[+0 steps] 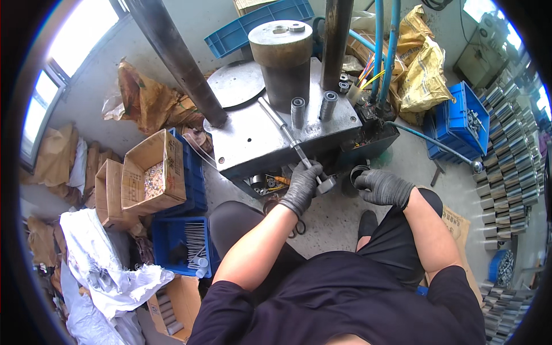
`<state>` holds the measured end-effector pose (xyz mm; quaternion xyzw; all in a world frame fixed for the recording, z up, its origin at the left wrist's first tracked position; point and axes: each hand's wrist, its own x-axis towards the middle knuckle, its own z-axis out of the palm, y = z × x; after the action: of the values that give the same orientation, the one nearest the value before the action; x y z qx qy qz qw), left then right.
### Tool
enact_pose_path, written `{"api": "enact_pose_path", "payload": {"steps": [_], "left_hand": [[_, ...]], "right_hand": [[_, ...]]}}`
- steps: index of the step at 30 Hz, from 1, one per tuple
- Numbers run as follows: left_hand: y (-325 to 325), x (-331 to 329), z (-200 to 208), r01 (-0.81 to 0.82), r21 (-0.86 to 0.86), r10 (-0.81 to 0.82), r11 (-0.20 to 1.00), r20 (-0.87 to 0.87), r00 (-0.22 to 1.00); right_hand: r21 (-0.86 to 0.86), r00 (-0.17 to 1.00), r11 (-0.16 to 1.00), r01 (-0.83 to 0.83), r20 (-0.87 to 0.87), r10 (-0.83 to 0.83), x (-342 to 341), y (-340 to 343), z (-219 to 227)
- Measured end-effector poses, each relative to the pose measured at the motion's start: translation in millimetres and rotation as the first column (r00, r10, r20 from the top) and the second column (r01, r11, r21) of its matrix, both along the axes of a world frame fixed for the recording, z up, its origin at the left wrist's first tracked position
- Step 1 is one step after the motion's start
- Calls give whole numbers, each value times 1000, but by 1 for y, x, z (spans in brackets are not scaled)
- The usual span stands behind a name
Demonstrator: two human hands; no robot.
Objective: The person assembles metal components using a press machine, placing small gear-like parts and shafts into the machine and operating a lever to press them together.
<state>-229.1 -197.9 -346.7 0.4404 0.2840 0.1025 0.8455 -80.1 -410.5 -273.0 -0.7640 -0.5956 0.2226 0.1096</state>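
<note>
A: Left hand?
B: On my feed, left hand is wrapped round the rod. Head end at its 3 o'clock, shaft running to 11 over the plate. Can't tell if it touches.
A: Right hand?
B: Right hand grips the ring at its 10.
A: Step?
B: I judge mid-handling: one part each, rod and ring apart.
A: Next move?
B: I'd say firm left grip, shaft kept off the upright sleeves at that hand's 12.
</note>
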Motion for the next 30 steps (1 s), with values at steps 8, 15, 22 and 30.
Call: {"api": "enact_pose_path", "payload": {"steps": [8,15,22,30], "left_hand": [[1,-12,-12,-138,318,110,938,106,988],[10,-26,20,-238,462,133,854,249,959],[39,-24,70,-259,419,150,870,274,950],[78,-10,125,-376,547,301,748,226,927]], "right_hand": [[9,1000,1000,-1,7,1,0,-7,-3],[28,999,999,-35,21,34,6,-14,-8],[29,994,994,-101,52,100,6,-9,-3],[46,998,997,-62,-10,63,8,-8,11]]}}
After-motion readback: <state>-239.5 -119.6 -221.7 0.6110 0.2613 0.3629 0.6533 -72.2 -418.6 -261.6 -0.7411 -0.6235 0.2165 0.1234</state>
